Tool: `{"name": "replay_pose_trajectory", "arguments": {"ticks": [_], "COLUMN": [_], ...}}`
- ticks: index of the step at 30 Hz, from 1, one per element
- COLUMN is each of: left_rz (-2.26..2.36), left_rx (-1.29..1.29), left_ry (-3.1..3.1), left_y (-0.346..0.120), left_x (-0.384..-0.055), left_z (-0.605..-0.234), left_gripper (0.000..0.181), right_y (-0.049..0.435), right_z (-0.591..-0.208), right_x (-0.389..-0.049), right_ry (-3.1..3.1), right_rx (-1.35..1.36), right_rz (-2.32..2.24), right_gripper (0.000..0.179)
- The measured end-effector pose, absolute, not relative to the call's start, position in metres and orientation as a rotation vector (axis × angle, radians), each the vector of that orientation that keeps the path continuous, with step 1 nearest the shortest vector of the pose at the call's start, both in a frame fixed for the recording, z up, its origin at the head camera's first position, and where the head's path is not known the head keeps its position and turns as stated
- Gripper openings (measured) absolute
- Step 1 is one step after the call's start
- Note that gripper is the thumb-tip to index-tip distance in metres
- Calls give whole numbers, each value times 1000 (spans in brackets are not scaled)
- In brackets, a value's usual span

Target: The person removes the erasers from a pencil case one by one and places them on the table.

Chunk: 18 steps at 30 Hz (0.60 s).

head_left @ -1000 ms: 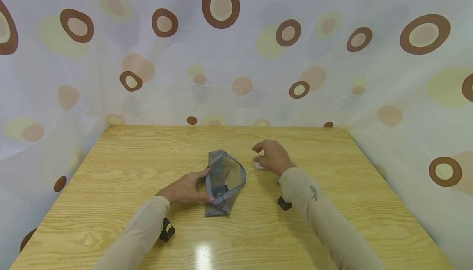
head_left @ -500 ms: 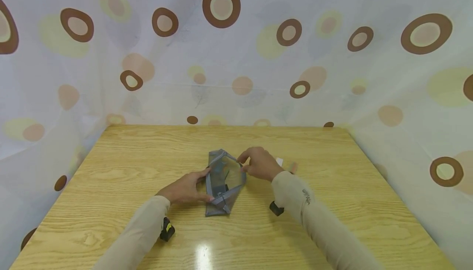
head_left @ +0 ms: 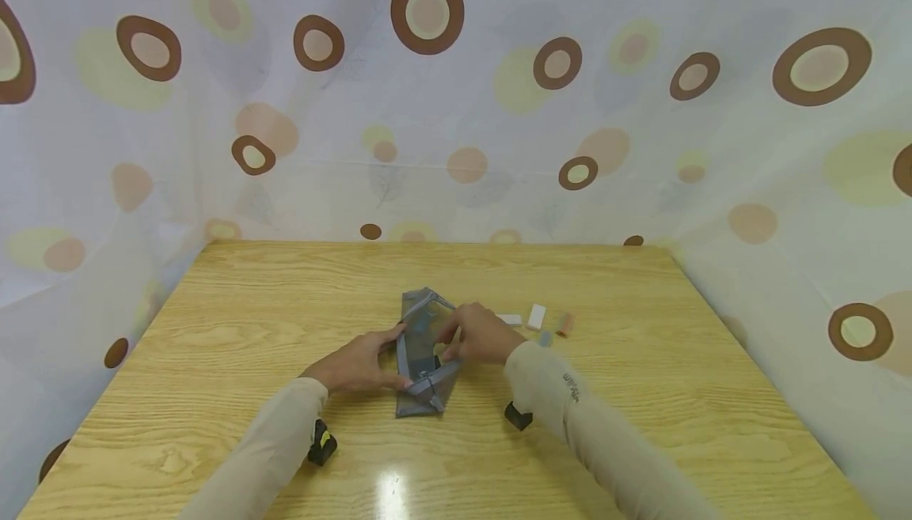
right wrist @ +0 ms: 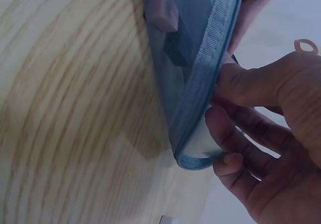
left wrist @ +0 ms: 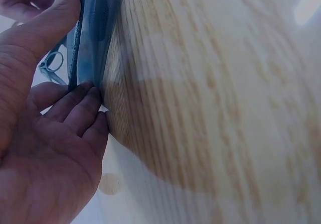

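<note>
A grey-blue mesh zipper pouch [head_left: 416,354] lies on the wooden table with its mouth spread wide. My left hand [head_left: 359,362] grips its near-left rim between thumb and fingers. My right hand [head_left: 477,334] reaches into the mouth from the right, index finger and thumb apart; the fingertips are partly hidden by the rim. In the right wrist view, a pinkish block [right wrist: 163,8] and a dark block [right wrist: 175,49] show through the mesh. The right-hand fingers [right wrist: 228,133] are loosely bent beside the zipper edge [right wrist: 210,53], and nothing shows between them.
Right of the pouch lie small blocks: a white one [head_left: 537,316], another white one [head_left: 511,320] partly behind the right hand, a bluish one [head_left: 545,339] and an orange one [head_left: 566,324]. Patterned cloth [head_left: 456,108] surrounds the wooden table [head_left: 285,290].
My right hand has moved left from beside the white block into the pouch's mouth, uncovering the small blocks. The left hand keeps its grip on the pouch without moving.
</note>
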<state>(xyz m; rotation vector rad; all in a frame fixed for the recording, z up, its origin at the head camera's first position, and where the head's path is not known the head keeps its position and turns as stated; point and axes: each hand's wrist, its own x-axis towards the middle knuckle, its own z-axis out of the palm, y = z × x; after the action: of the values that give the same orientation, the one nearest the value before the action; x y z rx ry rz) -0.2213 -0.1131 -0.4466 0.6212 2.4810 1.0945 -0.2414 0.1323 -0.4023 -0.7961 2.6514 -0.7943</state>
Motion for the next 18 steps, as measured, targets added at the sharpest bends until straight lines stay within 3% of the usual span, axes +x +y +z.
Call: {"name": "replay_pose_trajectory", "arguments": {"ticks": [18], "left_rz": [1121], "left_rx": [636], "left_ry": [2471], "left_y": [-113], "left_x": [-222], "left_z": [-447], "left_gripper": [102], "right_y": [126], "right_z": [-423], "right_x": [-244], "right_ry": [2680], "right_rx": [-787], "right_rz": [-707], "right_gripper": [16]}}
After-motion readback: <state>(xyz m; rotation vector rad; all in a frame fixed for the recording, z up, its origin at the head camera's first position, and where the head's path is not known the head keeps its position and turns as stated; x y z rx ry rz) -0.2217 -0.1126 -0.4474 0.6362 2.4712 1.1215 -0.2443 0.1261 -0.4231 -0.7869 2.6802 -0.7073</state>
